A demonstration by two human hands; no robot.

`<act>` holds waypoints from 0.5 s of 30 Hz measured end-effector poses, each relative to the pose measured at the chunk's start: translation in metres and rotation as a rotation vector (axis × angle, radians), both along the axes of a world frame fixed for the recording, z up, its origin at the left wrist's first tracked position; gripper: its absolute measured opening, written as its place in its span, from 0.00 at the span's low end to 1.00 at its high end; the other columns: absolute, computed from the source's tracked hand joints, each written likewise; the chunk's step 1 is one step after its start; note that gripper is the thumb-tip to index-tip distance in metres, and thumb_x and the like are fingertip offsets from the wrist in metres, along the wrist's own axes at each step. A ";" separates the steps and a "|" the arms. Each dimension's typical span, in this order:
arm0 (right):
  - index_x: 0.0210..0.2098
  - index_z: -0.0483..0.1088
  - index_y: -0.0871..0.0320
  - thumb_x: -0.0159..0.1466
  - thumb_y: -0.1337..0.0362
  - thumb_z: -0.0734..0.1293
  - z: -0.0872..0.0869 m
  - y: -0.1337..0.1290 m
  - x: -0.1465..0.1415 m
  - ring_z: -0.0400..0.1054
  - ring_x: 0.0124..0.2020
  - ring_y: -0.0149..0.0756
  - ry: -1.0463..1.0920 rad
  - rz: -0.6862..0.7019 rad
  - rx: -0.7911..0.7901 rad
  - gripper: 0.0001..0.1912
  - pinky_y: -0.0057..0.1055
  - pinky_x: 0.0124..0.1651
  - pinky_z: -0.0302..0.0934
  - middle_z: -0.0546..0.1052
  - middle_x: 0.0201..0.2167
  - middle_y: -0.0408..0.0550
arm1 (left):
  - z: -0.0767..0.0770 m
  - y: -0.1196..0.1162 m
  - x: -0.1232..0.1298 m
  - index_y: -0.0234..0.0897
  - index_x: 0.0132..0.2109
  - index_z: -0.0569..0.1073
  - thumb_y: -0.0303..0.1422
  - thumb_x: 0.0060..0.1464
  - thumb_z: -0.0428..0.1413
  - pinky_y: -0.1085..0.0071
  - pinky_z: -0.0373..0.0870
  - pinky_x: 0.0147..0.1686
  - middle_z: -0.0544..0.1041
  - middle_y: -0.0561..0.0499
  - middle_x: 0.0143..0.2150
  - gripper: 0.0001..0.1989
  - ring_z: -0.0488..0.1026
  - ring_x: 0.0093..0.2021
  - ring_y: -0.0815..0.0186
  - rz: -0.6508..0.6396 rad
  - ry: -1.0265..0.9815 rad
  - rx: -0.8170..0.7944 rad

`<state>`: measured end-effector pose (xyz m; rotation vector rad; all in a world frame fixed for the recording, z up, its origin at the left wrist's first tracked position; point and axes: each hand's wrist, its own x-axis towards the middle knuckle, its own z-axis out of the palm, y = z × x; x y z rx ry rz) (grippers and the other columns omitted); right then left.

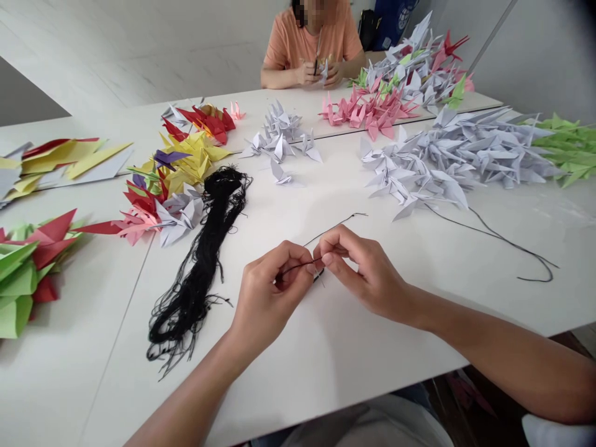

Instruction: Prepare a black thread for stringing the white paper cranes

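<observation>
Both hands meet above the white table near its front edge, fingers pinched. A thin black cord (298, 267) runs between my left hand (274, 279) and my right hand (361, 264). My left thumb and forefinger close on one part of it, while my right fingertips grip it a short way off. One end of a cord stretches out behind the hands over the tabletop. Something thin and pale shows just under the fingertips, too small to name. Left of my left hand lies a long bundle of black cords (205, 261), with loose ends trailing.
White paper cranes (465, 149) are heaped at the right, with a loose black cord (503, 236) leading out. Pink cranes (367, 112), yellow cranes (195, 155) and green folded paper (18, 279) lie around the table (372, 372). Across it, a person (311, 49) handles a white crane.
</observation>
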<state>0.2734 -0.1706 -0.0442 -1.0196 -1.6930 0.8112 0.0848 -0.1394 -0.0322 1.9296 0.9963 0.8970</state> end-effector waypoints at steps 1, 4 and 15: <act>0.38 0.62 0.55 0.74 0.64 0.61 0.000 0.000 0.000 0.68 0.35 0.29 0.009 -0.011 -0.003 0.06 0.28 0.37 0.62 0.70 0.33 0.41 | 0.000 0.000 0.000 0.38 0.36 0.71 0.27 0.61 0.55 0.78 0.53 0.21 0.60 0.61 0.22 0.04 0.54 0.23 0.76 0.004 -0.001 -0.013; 0.41 0.63 0.55 0.74 0.62 0.61 0.001 0.000 0.001 0.72 0.39 0.32 0.045 -0.024 -0.013 0.05 0.29 0.40 0.65 0.73 0.36 0.43 | 0.002 0.000 0.001 0.38 0.35 0.71 0.28 0.61 0.55 0.78 0.51 0.20 0.58 0.61 0.22 0.05 0.52 0.22 0.76 0.008 -0.017 -0.031; 0.36 0.67 0.55 0.72 0.64 0.65 0.003 0.002 0.000 0.68 0.34 0.29 -0.013 -0.022 -0.016 0.07 0.27 0.41 0.64 0.73 0.32 0.40 | 0.000 -0.001 -0.001 0.38 0.35 0.71 0.28 0.61 0.55 0.78 0.49 0.20 0.57 0.61 0.21 0.04 0.51 0.22 0.75 0.006 0.005 -0.059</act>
